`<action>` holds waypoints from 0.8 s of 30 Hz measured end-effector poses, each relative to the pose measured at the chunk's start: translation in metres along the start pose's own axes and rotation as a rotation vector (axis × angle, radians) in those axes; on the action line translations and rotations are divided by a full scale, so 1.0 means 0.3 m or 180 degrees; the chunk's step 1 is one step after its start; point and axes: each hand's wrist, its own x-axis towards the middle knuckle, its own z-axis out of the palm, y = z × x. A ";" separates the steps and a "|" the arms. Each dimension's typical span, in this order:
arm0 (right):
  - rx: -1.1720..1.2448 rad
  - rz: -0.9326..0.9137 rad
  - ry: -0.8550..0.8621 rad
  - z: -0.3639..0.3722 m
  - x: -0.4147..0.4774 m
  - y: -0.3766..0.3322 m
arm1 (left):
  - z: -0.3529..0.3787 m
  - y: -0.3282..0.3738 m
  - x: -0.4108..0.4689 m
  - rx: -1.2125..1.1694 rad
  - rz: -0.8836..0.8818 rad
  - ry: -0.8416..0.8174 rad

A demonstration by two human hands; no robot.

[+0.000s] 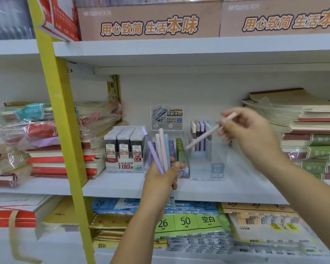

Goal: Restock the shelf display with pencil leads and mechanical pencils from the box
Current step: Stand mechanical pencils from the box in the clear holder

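My left hand (161, 180) grips a bunch of pastel mechanical pencils (161, 149), purple, pink and blue, held upright in front of the shelf. My right hand (250, 134) pinches a single pale pink mechanical pencil (208, 133), its tip slanting down toward the clear pencil display stand (208, 161), where several pencils stand at the back. Left of it sits a display of pencil lead cases (125, 147) marked 0.5 HB, and a middle clear stand (179, 149) holds purple and green lead packs under a card sign.
The white shelf (122, 184) carries stacks of wrapped notebooks (46, 149) at left and notebooks (309, 134) at right. A yellow upright post (61, 115) crosses the left foreground. Cardboard boxes (151, 21) sit on the shelf above; paper pads (189, 221) lie below.
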 end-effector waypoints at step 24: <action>-0.1872 -0.0462 -0.0790 0.103 0.121 0.076 | -0.018 -0.019 -0.016 0.0025 -0.0310 -0.0472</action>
